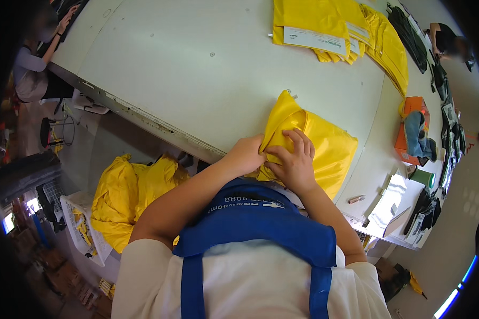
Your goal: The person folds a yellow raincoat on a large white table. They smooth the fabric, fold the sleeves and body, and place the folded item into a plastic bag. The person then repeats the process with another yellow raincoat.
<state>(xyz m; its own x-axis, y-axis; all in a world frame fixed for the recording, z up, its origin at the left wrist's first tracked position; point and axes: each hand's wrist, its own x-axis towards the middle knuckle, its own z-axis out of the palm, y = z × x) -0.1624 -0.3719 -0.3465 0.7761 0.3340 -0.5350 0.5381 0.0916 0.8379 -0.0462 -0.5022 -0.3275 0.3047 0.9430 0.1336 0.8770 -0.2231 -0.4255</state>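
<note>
A piece of glossy yellow fabric (332,151) lies folded on the table's near edge, right in front of my body. Its kind is not clear; a corner of it rises into a fold at the far side. My left hand (248,154) grips the left edge of the fabric, its fingertips partly hidden by the material. From the right, my right hand (297,166) reaches over the piece with curled fingers, thumb and index pinching the fabric close to my left fingertips.
Flat yellow pieces with white printed cards (314,40) lie stacked at the far right of the white table (197,69). An orange box (410,130) and a green roll (422,177) stand rightward. Yellow fabric (125,191) heaps over a white basket (72,212) at left. Two people work farther off.
</note>
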